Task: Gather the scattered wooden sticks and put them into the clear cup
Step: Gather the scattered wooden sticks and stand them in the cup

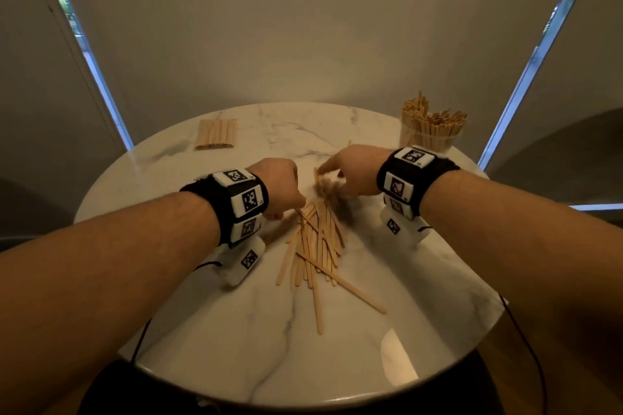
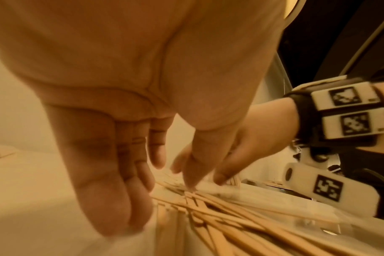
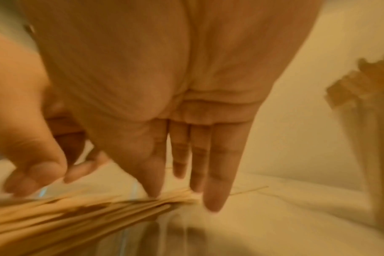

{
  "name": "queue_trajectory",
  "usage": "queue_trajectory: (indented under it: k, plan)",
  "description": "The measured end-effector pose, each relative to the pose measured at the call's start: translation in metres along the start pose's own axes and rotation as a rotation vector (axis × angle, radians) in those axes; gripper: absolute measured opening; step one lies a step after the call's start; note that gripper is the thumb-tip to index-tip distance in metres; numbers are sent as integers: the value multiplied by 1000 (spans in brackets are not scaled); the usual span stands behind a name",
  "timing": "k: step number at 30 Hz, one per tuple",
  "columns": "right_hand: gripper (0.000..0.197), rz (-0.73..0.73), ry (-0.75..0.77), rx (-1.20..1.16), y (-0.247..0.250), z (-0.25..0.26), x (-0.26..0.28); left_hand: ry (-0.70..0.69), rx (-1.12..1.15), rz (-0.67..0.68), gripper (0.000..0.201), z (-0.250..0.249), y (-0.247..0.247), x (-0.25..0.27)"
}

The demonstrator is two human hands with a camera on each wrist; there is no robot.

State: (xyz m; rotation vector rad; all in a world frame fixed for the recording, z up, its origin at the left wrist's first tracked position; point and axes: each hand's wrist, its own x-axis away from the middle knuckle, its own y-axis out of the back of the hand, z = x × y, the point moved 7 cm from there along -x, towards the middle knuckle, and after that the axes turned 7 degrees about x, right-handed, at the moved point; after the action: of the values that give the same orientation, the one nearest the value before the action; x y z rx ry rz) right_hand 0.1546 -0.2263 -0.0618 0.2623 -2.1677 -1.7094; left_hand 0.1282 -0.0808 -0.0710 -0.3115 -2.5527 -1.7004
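Note:
A loose pile of flat wooden sticks [image 1: 317, 239] lies in the middle of the round marble table [image 1: 209, 330]. My left hand [image 1: 281, 192] is at the pile's far left end, fingers straight and pointing down beside the sticks [image 2: 219, 221]. My right hand [image 1: 350, 173] is at the far right end, its straight fingertips [image 3: 153, 190] touching the stick ends [image 3: 77, 213]. Neither hand holds a stick. The clear cup [image 1: 428, 138], crowded with upright sticks, stands at the back right, beyond my right wrist. It shows blurred in the right wrist view, cup [image 3: 375, 138].
A neat flat row of sticks [image 1: 215, 134] lies at the table's back left. Two longer sticks [image 1: 340, 280] stick out from the pile toward the near edge. Black cables hang off both wrists. Blinds and window strips stand behind the table.

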Motion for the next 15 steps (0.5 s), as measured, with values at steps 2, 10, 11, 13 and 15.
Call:
queue_trajectory:
  k: [2, 10, 11, 13, 15]
  plan:
    - [64, 49, -96, 30, -3, -18, -10, 23, -99, -11, 45, 2, 2, 7]
    - [38, 167, -136, 142, -21, -31, -17, 107, -347, 371, 80, 0, -22, 36]
    - [37, 174, -142, 160, -20, -30, -11, 101, -360, 374, 76, -1, -22, 35]
    - [36, 189, -138, 197, -19, -27, 4, 86, -345, 353, 69, -1, -21, 32]
    - [36, 216, -106, 214, -15, -19, 23, 79, -253, 298, 61, 0, -18, 27]
